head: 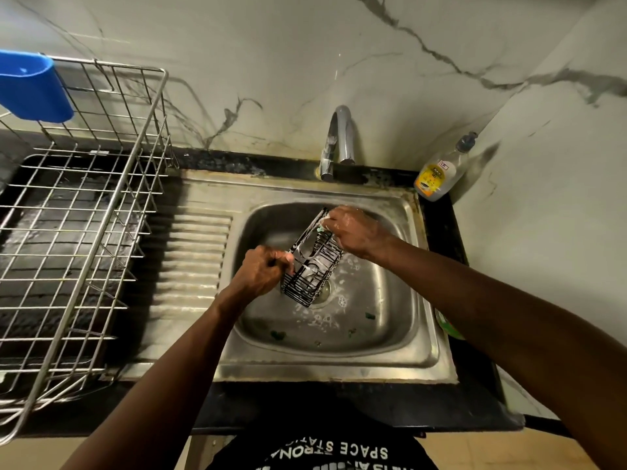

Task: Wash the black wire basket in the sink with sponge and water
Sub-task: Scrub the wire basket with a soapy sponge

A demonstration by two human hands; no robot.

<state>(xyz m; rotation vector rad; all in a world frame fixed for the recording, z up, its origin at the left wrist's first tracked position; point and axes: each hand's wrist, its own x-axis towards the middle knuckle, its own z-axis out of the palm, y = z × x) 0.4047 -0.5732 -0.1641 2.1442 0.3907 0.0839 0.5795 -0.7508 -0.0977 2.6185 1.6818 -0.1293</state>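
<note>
Over the drain [326, 289]: we hold the basket [314, 266] tilted, its long side running from 7 o'clock to 1 o'clock, with foam on its black wires; we cannot tell whether it touches the bowl floor.
Left hand: at 9 o'clock of the basket, our left hand [261, 269] grips the rim, fingers curled round the wire.
Right hand: at 1 o'clock of the basket, our right hand [356, 232] clutches the sponge [324, 224] and presses it on the far end.
Sponge: we see only a pale, green-edged corner under our fingers.
Sink [431, 266]: suds [342, 301] lie beside the drain, and green scraps [278, 335] at 6 to 7 o'clock of the bowl.
Tap [339, 137]: at 12 o'clock of the bowl.
Soap bottle [437, 174]: at 2 o'clock, on the dark counter [454, 232].
Dish rack [101, 215]: at 9 o'clock, just beyond the ribbed drainboard [193, 259], with a blue holder [30, 86] on its far rim.
</note>
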